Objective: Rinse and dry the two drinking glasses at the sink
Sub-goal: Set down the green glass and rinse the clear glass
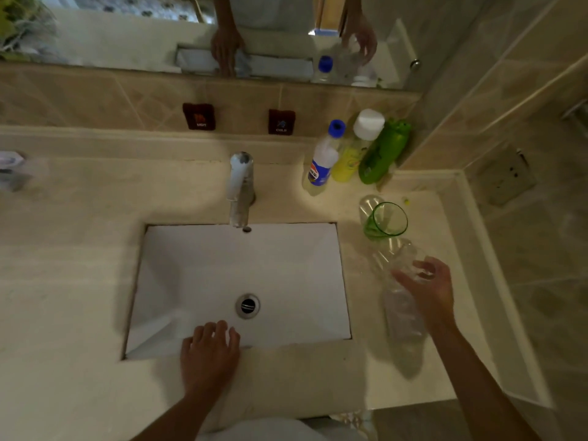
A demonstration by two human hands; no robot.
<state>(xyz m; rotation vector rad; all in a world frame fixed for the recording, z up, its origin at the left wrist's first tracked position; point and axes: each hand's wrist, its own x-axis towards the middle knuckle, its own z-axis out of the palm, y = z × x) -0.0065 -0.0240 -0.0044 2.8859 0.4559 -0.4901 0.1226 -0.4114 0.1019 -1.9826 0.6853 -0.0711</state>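
Right now your right hand (pixel 424 283) reaches over the clear glass (pixel 401 268) on the table (pixel 79 281), right of the sink (pixel 197 268); its fingers curl loosely around the rim, though blur hides whether they actually grip it. Just behind, the green glass (pixel 386 221) stands upright, apart from your hand. Your left hand (pixel 208 354) rests on the sink's near edge, fingers relaxed and spread, holding nothing. Behind the sink stands the tap (pixel 240 189). Three bottles (pixel 353 151) lean together against the back wall, near the green glass.
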